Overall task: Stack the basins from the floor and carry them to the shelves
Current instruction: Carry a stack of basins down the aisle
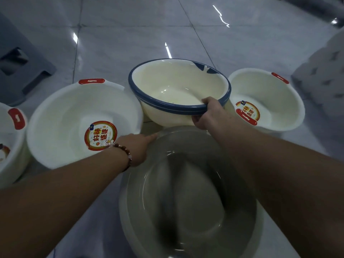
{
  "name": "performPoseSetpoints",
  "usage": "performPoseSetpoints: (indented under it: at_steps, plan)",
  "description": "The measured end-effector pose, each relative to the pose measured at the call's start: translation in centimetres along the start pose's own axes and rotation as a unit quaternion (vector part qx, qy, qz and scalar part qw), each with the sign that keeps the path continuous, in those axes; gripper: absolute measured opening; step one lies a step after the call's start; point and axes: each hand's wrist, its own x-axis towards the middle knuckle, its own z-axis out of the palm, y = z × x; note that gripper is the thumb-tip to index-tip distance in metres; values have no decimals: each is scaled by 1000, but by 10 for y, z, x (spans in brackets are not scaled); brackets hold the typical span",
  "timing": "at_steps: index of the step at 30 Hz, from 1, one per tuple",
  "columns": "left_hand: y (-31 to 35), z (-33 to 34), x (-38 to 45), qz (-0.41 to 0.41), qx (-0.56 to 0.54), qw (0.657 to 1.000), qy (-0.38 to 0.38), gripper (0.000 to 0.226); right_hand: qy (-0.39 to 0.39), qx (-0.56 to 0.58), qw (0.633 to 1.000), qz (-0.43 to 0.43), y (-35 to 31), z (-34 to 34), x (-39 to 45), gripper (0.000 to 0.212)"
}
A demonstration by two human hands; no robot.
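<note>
A cream basin with a blue rim (167, 84) hangs tilted above the floor, and my right hand (208, 114) grips its near rim. Below it a large grey-white basin (188, 198) sits close to me. My left hand (137, 146) rests on that grey basin's far-left rim, fingers curled over the edge. A white basin with a red handle and a round sticker (74, 123) stands on the floor to the left. Another like it (268, 101) stands to the right. A third white basin (9, 142) is cut off at the left edge.
The floor is glossy grey tile (139, 34). A grey plastic stool (18, 67) stands at the far left. A pale stack of wrapped goods (323, 71) fills the right edge.
</note>
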Motion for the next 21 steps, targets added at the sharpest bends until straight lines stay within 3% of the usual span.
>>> performPoseSetpoints:
  at_steps: [3, 8, 9, 10, 12, 13, 15, 16, 18, 21]
  plan:
    - [-4, -11, -1, -25, -123, 992, 33, 47, -10, -11, 1000, -14, -6, -10, -14, 21]
    - [-12, -51, -10, -132, -342, 926, 84, 48, -25, -1, 999, -40, -28, -37, -49, 30]
    - [-13, -60, -13, -157, -422, 888, 93, 46, -25, 12, 999, -41, -34, -45, -58, 32]
    - [-12, -71, -18, -183, -524, 826, 100, 46, -22, 17, 999, -43, -40, -53, -69, 36]
    - [-8, -96, -25, -216, -712, 659, 110, 53, -10, 22, 999, -47, -49, -74, -92, 43]
    - [-5, -109, -28, -221, -764, 595, 115, 59, -12, 28, 998, -51, -52, -87, -105, 45]
    - [12, -131, -33, -190, -830, 514, 103, 72, -22, 37, 996, -76, -57, -120, -131, 39]
    - [24, -138, -38, -158, -853, 490, 85, 75, -25, 39, 995, -91, -57, -139, -145, 33]
    - [51, -150, -54, -102, -876, 469, 51, 75, -34, 43, 992, -112, -55, -177, -173, 19]
    - [91, -166, -82, -79, -839, 538, 14, 76, -5, 64, 989, -132, -43, -242, -218, 17]
